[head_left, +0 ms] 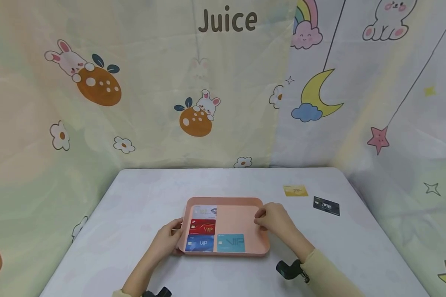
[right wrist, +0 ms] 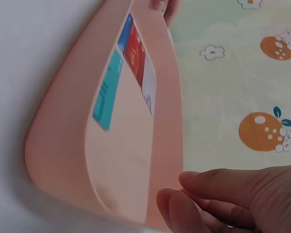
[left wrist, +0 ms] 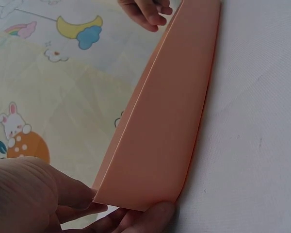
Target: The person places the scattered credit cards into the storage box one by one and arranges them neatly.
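A pink tray [head_left: 226, 201] lies on the table in the head view. My left hand [head_left: 167, 238] grips its left edge; in the left wrist view the thumb is at the rim and fingers are below. In the tray's left column are a pale card [head_left: 202, 212], a red card [head_left: 198, 227] and a blue card [head_left: 195, 243]. Beside the blue one sits a teal card [head_left: 231, 243]. My right hand [head_left: 276, 220] hovers at the tray's right side, fingers loosely bent, with nothing visible in them. The right wrist view shows its fingertips close to the rim.
On the white table [head_left: 134, 198], right of the tray, lie a gold card [head_left: 295, 190] and a black card [head_left: 326, 206] marked Vip. Printed curtains [head_left: 152, 74] enclose the table at the back and sides. A black camera mount [head_left: 290, 270] is on the right wrist.
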Action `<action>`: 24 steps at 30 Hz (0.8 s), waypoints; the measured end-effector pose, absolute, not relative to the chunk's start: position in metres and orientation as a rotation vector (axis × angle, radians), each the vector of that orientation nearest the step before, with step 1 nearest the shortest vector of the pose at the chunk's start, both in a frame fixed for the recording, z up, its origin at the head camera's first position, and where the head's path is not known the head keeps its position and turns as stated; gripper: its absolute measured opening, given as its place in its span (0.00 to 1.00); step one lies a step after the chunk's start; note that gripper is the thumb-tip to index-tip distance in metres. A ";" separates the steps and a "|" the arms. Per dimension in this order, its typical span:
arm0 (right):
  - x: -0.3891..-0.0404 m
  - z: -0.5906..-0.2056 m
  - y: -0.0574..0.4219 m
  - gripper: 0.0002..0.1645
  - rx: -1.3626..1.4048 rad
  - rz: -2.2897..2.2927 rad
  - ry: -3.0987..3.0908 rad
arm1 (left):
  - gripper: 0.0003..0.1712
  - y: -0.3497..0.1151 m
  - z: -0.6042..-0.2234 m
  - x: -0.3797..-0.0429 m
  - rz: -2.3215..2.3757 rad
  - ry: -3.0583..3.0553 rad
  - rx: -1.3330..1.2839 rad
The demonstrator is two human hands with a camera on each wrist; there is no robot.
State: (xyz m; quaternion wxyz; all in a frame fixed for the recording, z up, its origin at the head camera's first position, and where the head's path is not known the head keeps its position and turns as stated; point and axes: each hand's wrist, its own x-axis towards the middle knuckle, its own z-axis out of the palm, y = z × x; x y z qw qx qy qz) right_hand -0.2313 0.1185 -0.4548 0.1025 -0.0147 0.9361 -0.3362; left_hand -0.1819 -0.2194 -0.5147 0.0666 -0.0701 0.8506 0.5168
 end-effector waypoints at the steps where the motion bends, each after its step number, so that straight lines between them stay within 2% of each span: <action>1: -0.232 -0.453 0.122 0.05 -0.036 -0.998 2.768 | 0.27 -0.220 -0.515 -0.182 1.560 2.565 -0.211; 10: -0.242 -0.450 0.165 0.11 -0.075 -0.930 2.864 | 0.27 -0.219 -0.514 -0.181 1.558 2.567 -0.211; 24: -0.254 -0.475 0.245 0.21 0.037 -0.792 3.002 | 0.27 -0.219 -0.513 -0.181 1.523 2.605 -0.208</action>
